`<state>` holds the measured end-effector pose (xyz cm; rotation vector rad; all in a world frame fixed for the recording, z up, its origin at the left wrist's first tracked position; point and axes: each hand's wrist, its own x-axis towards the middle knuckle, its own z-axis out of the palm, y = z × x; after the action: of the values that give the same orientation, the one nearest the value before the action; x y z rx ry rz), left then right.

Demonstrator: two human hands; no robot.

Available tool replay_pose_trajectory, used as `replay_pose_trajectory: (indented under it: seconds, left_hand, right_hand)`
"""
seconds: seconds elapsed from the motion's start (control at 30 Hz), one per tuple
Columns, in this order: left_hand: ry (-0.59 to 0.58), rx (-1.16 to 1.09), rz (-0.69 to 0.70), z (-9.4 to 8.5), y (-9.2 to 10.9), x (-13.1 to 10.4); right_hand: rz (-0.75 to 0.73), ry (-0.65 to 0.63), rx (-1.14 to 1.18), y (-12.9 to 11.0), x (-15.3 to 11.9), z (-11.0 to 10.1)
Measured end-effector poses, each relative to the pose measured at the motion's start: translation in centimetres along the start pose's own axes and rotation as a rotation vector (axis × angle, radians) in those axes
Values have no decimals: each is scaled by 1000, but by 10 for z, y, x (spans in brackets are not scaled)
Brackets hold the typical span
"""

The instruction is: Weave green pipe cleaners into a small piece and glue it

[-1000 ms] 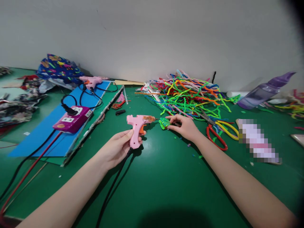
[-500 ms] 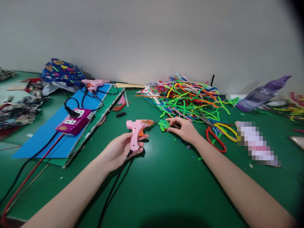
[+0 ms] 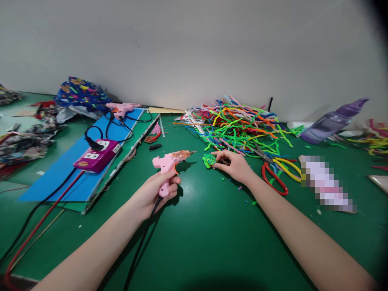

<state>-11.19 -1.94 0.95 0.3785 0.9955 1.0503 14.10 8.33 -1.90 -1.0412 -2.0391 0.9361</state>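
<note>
My left hand [image 3: 160,190] is wrapped round the handle of a pink glue gun [image 3: 166,165]. The gun's metal nozzle points right and slightly up, a short way left of a small green and blue fuzzy piece [image 3: 208,161]. That piece is pinched at its right side between the thumb and fingers of my right hand [image 3: 232,163]. Nozzle and piece are apart. Behind my right hand lies a heap of colourful pipe cleaners [image 3: 242,121]. Scissors [image 3: 266,161] with one red and one yellow handle rest to the right of it.
A purple power strip [image 3: 98,155] sits on a blue board [image 3: 63,173] at the left, with a second pink glue gun [image 3: 121,109] behind. Cords run toward the front left. A purple bottle [image 3: 327,125] and a blurred-out flat object [image 3: 327,184] are at the right.
The glue gun has moved left, away from the green piece, and its nozzle now tilts up. My left fingers have closed more round its handle. My right hand has barely moved.
</note>
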Motion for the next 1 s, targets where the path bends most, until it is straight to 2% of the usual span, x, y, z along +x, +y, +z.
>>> replay_pose_trajectory:
  seconds: [0.1, 0.23, 0.43, 0.67, 0.83, 1.0]
  left_hand:
    - [74, 79, 7, 2, 1, -2]
    - [47, 141, 39, 7, 2, -4]
    - [88, 142, -13, 9, 2, -3]
    - [-14, 73, -9, 5, 0, 3]
    - [45, 131, -10, 13, 3, 5]
    - [103, 231, 61, 25, 6, 9]
  right_hand:
    - [4, 0, 1, 0, 0, 0]
    - [-3, 3, -1, 0, 0, 0]
    - [-1, 3, 1, -1, 0, 0]
    - [-4, 21, -27, 0, 0, 1]
    - [-4, 34, -42, 1, -1, 1]
    - [-6, 35, -47, 3, -1, 0]
